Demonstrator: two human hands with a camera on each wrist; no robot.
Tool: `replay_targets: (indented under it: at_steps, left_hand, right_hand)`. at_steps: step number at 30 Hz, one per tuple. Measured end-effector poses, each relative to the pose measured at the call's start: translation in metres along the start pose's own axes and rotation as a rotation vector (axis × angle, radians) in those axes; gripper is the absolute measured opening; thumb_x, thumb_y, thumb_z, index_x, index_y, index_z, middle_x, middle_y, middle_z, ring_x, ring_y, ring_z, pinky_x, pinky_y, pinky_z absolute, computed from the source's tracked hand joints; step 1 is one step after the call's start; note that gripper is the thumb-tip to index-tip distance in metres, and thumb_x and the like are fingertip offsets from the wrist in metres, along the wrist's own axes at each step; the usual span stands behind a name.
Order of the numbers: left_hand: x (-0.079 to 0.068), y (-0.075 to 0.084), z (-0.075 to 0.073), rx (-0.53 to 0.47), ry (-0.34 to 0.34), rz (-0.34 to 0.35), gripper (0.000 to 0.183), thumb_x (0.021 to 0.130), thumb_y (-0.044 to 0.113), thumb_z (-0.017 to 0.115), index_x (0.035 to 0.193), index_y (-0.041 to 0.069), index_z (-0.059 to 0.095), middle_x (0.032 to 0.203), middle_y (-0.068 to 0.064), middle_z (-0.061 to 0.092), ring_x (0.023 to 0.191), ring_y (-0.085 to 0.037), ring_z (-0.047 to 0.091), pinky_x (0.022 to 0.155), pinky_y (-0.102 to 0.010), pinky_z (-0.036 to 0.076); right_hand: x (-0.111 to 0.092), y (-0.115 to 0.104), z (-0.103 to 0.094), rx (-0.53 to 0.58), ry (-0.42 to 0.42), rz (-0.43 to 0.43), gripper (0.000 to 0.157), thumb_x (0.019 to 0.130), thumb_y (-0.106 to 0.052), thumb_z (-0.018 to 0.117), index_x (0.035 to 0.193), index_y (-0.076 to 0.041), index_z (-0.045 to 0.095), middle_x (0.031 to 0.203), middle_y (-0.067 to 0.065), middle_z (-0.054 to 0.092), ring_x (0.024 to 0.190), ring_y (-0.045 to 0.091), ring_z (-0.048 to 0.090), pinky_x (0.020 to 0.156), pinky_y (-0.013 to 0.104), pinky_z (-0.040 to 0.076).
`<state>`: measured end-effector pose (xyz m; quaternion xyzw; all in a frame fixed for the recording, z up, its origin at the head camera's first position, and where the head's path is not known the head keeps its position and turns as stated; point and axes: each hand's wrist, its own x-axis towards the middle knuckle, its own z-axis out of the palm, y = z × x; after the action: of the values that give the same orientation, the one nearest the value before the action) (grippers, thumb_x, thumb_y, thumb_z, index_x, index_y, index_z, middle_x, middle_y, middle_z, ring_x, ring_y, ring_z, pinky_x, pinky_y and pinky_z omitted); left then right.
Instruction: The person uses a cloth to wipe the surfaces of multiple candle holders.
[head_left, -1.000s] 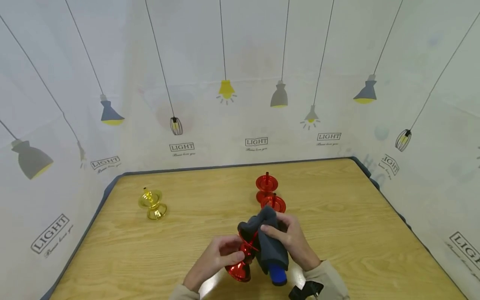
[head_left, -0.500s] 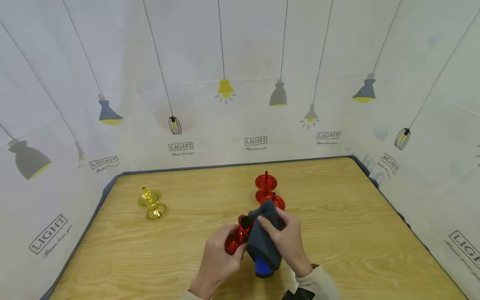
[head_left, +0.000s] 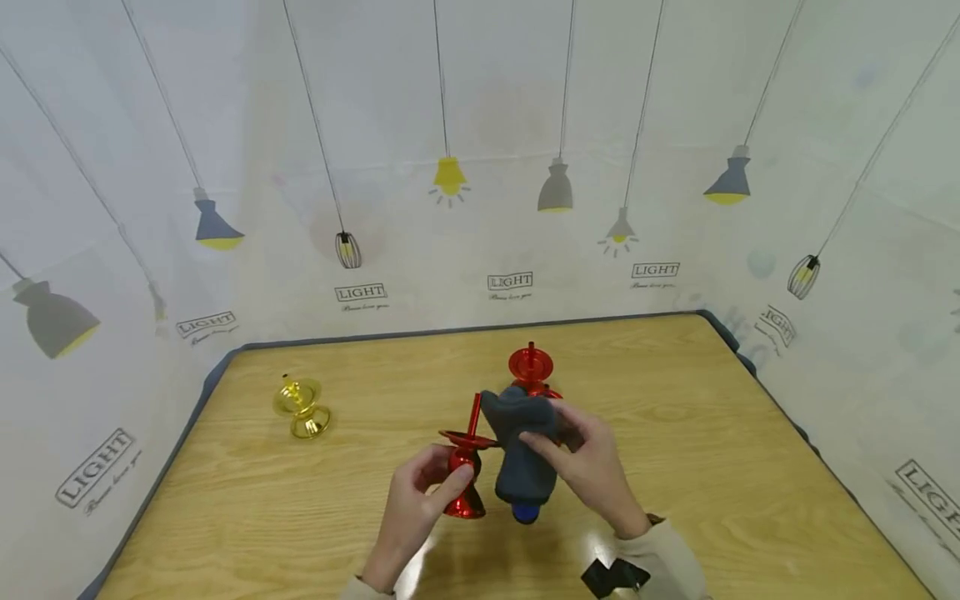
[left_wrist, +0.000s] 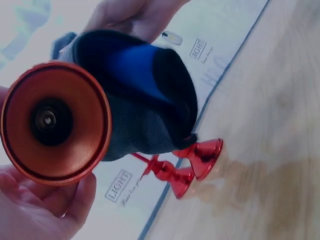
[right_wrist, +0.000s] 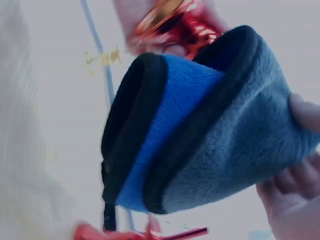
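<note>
My left hand [head_left: 411, 500] grips a shiny red candle holder [head_left: 467, 505] round its middle, with the dish and thin spike pointing up and the flared base below. In the left wrist view the hollow underside of that base [left_wrist: 80, 150] faces the camera. My right hand [head_left: 594, 458] pinches a folded grey cleaning cloth [head_left: 527, 475] with a blue inner side and dark trim, close beside the dish. The right wrist view shows the cloth [right_wrist: 220, 155] rolled into a loose tube, the fingers at its far end.
Two more red candle holders stand behind the cloth; the rear one [head_left: 531, 365] shows more, the front one is mostly hidden. A gold candle holder [head_left: 298, 402] stands at the left of the wooden table [head_left: 225, 500]. A lamp-printed curtain [head_left: 420, 108] closes off the back and sides.
The red candle holder has gone from tilted, with its dish against the cloth, to nearly upright, its spike now showing. The cloth has come off the dish toward the right; both hands kept their grip.
</note>
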<state>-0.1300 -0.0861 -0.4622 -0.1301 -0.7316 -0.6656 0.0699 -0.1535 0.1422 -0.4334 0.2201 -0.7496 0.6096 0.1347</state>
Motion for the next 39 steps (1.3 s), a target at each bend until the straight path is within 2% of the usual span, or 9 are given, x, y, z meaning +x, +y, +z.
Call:
replay_targets:
  at_steps: [5, 10, 14, 17, 21, 25, 30, 34, 39]
  left_hand:
    - [-0.002, 0.011, 0.006, 0.059, 0.067, -0.033, 0.008, 0.089, 0.015, 0.079, 0.094, 0.01, 0.075, 0.083, -0.005, 0.073, 0.073, -0.01, 0.067, 0.07, -0.026, 0.058]
    - [-0.005, 0.015, 0.01, 0.086, 0.09, -0.038, 0.008, 0.087, 0.016, 0.08, 0.091, 0.011, 0.075, 0.082, -0.003, 0.073, 0.07, -0.009, 0.067, 0.068, -0.025, 0.057]
    - [-0.004, 0.014, 0.009, -0.034, 0.048, -0.103, 0.011, 0.09, 0.012, 0.075, 0.094, 0.001, 0.074, 0.081, -0.001, 0.074, 0.072, -0.008, 0.069, 0.068, -0.025, 0.057]
    - [-0.003, 0.011, 0.006, -0.251, -0.063, -0.163, 0.014, 0.096, 0.009, 0.064, 0.1, -0.003, 0.071, 0.081, 0.004, 0.074, 0.075, -0.007, 0.07, 0.07, -0.024, 0.058]
    - [0.001, 0.006, 0.0, -0.555, -0.302, -0.204, 0.026, 0.104, 0.011, 0.047, 0.106, 0.01, 0.073, 0.087, 0.006, 0.076, 0.083, -0.006, 0.072, 0.082, -0.027, 0.059]
    - [0.002, 0.004, -0.002, -0.621, -0.428, -0.201, 0.032, 0.108, 0.016, 0.041, 0.113, 0.014, 0.073, 0.094, 0.005, 0.078, 0.092, -0.007, 0.073, 0.089, -0.028, 0.057]
    - [-0.002, 0.014, 0.003, -0.302, -0.241, -0.252, 0.032, 0.102, 0.018, 0.059, 0.119, -0.009, 0.065, 0.098, 0.0, 0.075, 0.091, -0.007, 0.07, 0.083, -0.023, 0.056]
    - [-0.004, 0.019, 0.012, -0.03, -0.051, -0.222, 0.029, 0.092, 0.021, 0.075, 0.109, -0.003, 0.071, 0.096, -0.009, 0.074, 0.084, -0.01, 0.07, 0.078, -0.023, 0.057]
    - [-0.005, 0.019, 0.017, 0.027, 0.042, -0.185, 0.02, 0.089, 0.02, 0.079, 0.099, 0.004, 0.075, 0.09, -0.009, 0.075, 0.078, -0.011, 0.069, 0.072, -0.024, 0.058]
  right_hand:
    - [0.001, -0.003, 0.01, -0.176, -0.072, -0.329, 0.044, 0.081, -0.002, 0.083, 0.121, -0.01, 0.07, 0.109, 0.01, 0.077, 0.099, 0.018, 0.074, 0.084, 0.027, 0.059]
    - [0.001, 0.003, 0.02, -0.253, -0.052, -0.436, 0.043, 0.081, 0.001, 0.083, 0.12, -0.01, 0.069, 0.109, 0.007, 0.075, 0.099, 0.02, 0.074, 0.092, 0.023, 0.056]
    - [0.0, 0.008, 0.025, -0.224, -0.012, -0.474, 0.042, 0.081, 0.005, 0.081, 0.118, -0.008, 0.068, 0.106, 0.008, 0.074, 0.097, 0.02, 0.072, 0.096, 0.022, 0.054]
    - [-0.002, 0.011, 0.028, -0.141, 0.012, -0.442, 0.041, 0.082, 0.009, 0.078, 0.118, -0.006, 0.068, 0.105, 0.01, 0.073, 0.097, 0.019, 0.072, 0.094, 0.022, 0.054]
    - [-0.006, 0.012, 0.029, -0.047, 0.038, -0.357, 0.039, 0.084, 0.011, 0.075, 0.119, -0.004, 0.068, 0.106, 0.014, 0.074, 0.098, 0.013, 0.071, 0.089, 0.023, 0.056]
    - [-0.007, 0.011, 0.028, -0.063, 0.06, -0.353, 0.039, 0.082, 0.012, 0.076, 0.118, -0.002, 0.068, 0.106, 0.015, 0.074, 0.099, 0.014, 0.071, 0.091, 0.022, 0.055]
    - [-0.002, 0.008, 0.023, -0.214, 0.086, -0.523, 0.024, 0.091, -0.001, 0.073, 0.114, -0.004, 0.07, 0.103, 0.011, 0.074, 0.096, 0.022, 0.072, 0.098, 0.021, 0.052]
    - [0.0, 0.006, 0.023, -0.353, 0.104, -0.651, 0.021, 0.102, -0.02, 0.062, 0.111, -0.003, 0.07, 0.102, 0.009, 0.074, 0.093, 0.023, 0.071, 0.097, 0.025, 0.054]
    - [0.0, 0.006, 0.025, -0.387, 0.084, -0.689, 0.024, 0.103, -0.022, 0.059, 0.112, -0.002, 0.071, 0.103, 0.009, 0.074, 0.094, 0.023, 0.072, 0.095, 0.027, 0.055]
